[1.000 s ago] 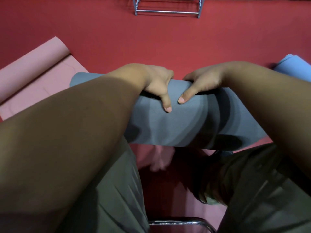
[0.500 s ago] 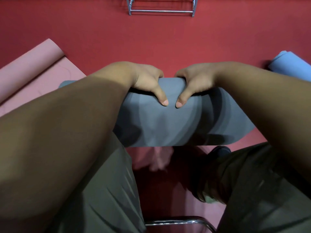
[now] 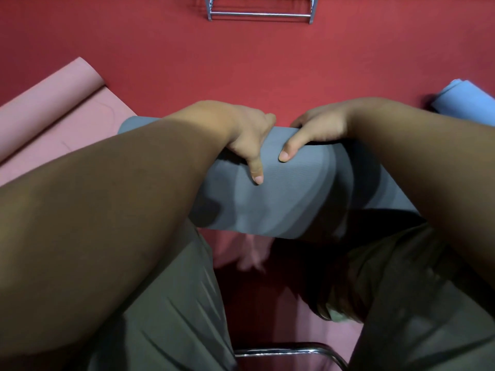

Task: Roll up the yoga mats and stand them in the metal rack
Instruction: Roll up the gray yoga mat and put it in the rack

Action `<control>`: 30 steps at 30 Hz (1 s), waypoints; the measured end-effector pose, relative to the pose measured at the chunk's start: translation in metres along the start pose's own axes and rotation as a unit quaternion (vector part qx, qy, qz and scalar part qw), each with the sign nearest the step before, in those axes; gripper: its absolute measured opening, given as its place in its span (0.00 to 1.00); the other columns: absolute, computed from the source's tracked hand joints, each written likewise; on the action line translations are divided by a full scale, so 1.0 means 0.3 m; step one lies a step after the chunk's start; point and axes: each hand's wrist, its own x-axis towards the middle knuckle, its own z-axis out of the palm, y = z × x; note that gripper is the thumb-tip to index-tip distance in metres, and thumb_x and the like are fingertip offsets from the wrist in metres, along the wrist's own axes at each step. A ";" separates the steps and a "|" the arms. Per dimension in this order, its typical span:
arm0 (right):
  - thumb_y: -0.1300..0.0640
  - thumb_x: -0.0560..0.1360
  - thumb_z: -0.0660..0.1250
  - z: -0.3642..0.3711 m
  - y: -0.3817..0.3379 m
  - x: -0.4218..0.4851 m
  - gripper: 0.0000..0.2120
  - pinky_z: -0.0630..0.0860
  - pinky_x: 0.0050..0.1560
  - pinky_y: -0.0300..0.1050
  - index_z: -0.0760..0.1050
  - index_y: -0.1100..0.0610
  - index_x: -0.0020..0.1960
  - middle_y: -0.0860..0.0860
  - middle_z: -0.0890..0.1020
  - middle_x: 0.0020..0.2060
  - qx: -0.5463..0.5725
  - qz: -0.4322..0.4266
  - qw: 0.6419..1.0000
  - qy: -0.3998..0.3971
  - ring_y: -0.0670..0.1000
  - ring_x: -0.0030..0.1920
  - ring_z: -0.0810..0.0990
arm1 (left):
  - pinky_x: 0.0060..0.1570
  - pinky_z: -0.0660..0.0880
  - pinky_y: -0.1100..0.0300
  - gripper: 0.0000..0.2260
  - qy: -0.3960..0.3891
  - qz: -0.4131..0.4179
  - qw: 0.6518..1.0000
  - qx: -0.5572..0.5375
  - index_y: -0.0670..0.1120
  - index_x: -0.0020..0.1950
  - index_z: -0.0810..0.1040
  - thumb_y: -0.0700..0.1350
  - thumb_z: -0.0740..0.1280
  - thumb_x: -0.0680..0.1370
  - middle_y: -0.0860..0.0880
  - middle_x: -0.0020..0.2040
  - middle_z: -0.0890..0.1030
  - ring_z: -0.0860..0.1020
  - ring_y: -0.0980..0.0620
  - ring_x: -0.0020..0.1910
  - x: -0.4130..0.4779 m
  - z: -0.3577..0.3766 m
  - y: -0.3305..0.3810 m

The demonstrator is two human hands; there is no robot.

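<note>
A grey yoga mat (image 3: 278, 199), rolled into a thick cylinder, lies crosswise in front of me above my knees. My left hand (image 3: 246, 137) grips its top near the middle, thumb laid down the near side and fingers curled over the far side. My right hand (image 3: 316, 129) holds the roll just to the right in the same way, thumb pointing down. The metal rack (image 3: 259, 14) stands far ahead at the top edge of the red floor; only its lower bars show.
A pink mat (image 3: 53, 113), partly rolled, lies on the floor at the left. A blue rolled mat (image 3: 463, 103) lies at the right edge. A chrome chair bar (image 3: 289, 352) shows below between my legs. Red floor (image 3: 241, 65) stretches toward the rack.
Both hands have shifted on the grey roll: the thumbs, close together half a second ago, are now spread apart, the left thumb lower. The roll sits slightly tilted again.
</note>
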 end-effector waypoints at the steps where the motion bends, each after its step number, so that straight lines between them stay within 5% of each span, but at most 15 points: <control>1: 0.35 0.57 0.85 0.003 -0.006 0.001 0.36 0.84 0.60 0.62 0.85 0.49 0.61 0.51 0.90 0.50 -0.004 0.001 1.000 -0.008 0.58 0.50 0.90 | 0.55 0.81 0.45 0.47 0.001 -0.001 1.000 -0.001 0.52 0.61 0.71 0.68 0.86 0.51 0.53 0.54 0.79 0.81 0.47 0.51 -0.005 -0.001 -0.005; 7: 0.35 0.66 0.82 0.007 -0.071 0.011 0.41 0.80 0.66 0.53 0.74 0.47 0.74 0.47 0.84 0.62 -0.128 -0.044 0.991 -0.004 0.51 0.59 0.85 | 0.55 0.82 0.46 0.42 -0.028 -0.013 0.999 -0.040 0.55 0.60 0.75 0.66 0.86 0.51 0.54 0.53 0.82 0.83 0.49 0.50 -0.017 0.001 -0.028; 14: 0.27 0.51 0.84 0.048 -0.124 0.017 0.59 0.76 0.68 0.55 0.66 0.48 0.75 0.48 0.79 0.63 -0.260 -0.056 0.964 0.031 0.55 0.63 0.79 | 0.55 0.85 0.47 0.34 -0.043 -0.036 0.990 -0.129 0.54 0.58 0.81 0.62 0.87 0.56 0.54 0.51 0.87 0.87 0.48 0.48 -0.031 -0.023 -0.067; 19: 0.30 0.55 0.85 0.041 -0.117 0.007 0.44 0.80 0.61 0.55 0.73 0.46 0.63 0.45 0.82 0.53 -0.247 -0.063 0.966 0.044 0.52 0.54 0.82 | 0.54 0.85 0.46 0.34 -0.068 -0.047 0.984 -0.158 0.56 0.58 0.82 0.62 0.87 0.55 0.54 0.51 0.87 0.88 0.48 0.48 -0.033 -0.024 -0.059; 24: 0.32 0.55 0.85 0.025 -0.093 0.004 0.37 0.83 0.57 0.54 0.78 0.45 0.57 0.45 0.85 0.49 -0.215 -0.047 0.975 0.039 0.51 0.50 0.85 | 0.60 0.82 0.47 0.38 -0.065 -0.023 0.990 -0.121 0.57 0.68 0.75 0.63 0.84 0.62 0.54 0.58 0.82 0.84 0.49 0.54 -0.017 -0.031 -0.030; 30: 0.36 0.60 0.84 0.005 -0.026 -0.008 0.30 0.86 0.54 0.58 0.83 0.46 0.57 0.49 0.89 0.49 -0.122 -0.005 0.992 0.024 0.54 0.47 0.90 | 0.70 0.75 0.44 0.66 -0.075 -0.033 0.995 -0.058 0.58 0.81 0.62 0.70 0.86 0.48 0.53 0.73 0.74 0.76 0.45 0.69 0.020 -0.015 -0.054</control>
